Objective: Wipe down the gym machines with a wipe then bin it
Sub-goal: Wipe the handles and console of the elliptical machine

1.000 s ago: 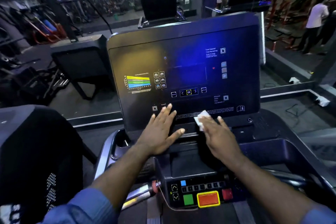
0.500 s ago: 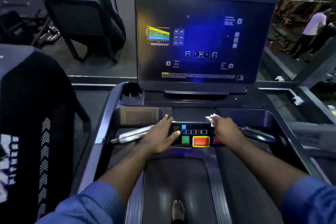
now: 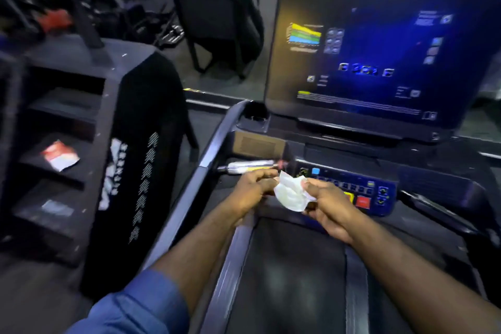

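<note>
1. The wipe (image 3: 291, 194) is a crumpled white sheet held in the air between both hands, just above the near edge of the treadmill's button panel (image 3: 349, 187); it touches no machine surface at this moment.
2. The right hand (image 3: 329, 207) pinches the wipe's right side, fingers closed on it with the thumb on top; the left hand (image 3: 252, 191) has its fingers curled at the wipe's left edge and appears to grip it too, though blur hides the exact contact.
3. Both hands together on the sheet suggests refolding or bunching it; which of the two cannot be told.
4. Beyond the hands stands the treadmill console screen (image 3: 379, 49), lit blue, upright at the far end of the deck; a silver handle bar (image 3: 252, 165) lies at the panel's left corner; the belt (image 3: 295, 279) runs below the forearms.
5. To the left stands a second machine (image 3: 67, 144) with a dark cloth draped over it and a red-and-white packet (image 3: 60, 155) on one of its ledges.
6. Progress, as a judgement: wiping seems under way, not finished; the neighbouring machine may remain; no bin is in view, so binning is not yet done.
</note>
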{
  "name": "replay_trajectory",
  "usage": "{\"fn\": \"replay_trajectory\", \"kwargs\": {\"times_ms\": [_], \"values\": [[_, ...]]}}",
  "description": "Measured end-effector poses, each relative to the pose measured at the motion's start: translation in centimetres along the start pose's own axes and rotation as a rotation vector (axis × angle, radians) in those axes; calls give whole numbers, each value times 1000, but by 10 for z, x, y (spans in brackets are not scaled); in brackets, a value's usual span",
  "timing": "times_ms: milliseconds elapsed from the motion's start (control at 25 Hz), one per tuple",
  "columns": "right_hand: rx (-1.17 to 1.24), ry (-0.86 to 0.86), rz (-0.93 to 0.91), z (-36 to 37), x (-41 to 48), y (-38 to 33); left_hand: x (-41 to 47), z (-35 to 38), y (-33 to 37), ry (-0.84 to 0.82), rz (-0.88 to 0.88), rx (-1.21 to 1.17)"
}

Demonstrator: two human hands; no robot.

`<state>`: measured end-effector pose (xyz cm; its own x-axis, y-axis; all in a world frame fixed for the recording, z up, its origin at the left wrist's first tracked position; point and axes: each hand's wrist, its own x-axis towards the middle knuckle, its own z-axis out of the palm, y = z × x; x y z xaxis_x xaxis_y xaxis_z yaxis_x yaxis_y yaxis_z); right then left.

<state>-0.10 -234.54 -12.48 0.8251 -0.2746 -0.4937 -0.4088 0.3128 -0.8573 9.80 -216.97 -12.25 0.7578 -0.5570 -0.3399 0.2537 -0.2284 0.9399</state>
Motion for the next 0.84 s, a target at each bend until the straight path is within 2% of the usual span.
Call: {"fn": "replay_trajectory", "kwargs": {"times_ms": [160,280,400,480,680,840], "values": [[-5,-273,151,51,1,37,-81,-27,-38,275,-83,-128],[-46,-519,220,104,-29,68,-158,-48,-68,480,-106,-52],[-207,-763,201,175,-77,101,-262,-74,-91,727,-137,-46],[-283,-837,163,222,-114,123,-339,-84,-114,895,-166,-98],[-416,-1156,332,339,-260,205,-570,-59,-189,1381,-193,-369],[-638,-1440,442,394,-427,313,-753,12,-265,1734,-188,-569]]}}
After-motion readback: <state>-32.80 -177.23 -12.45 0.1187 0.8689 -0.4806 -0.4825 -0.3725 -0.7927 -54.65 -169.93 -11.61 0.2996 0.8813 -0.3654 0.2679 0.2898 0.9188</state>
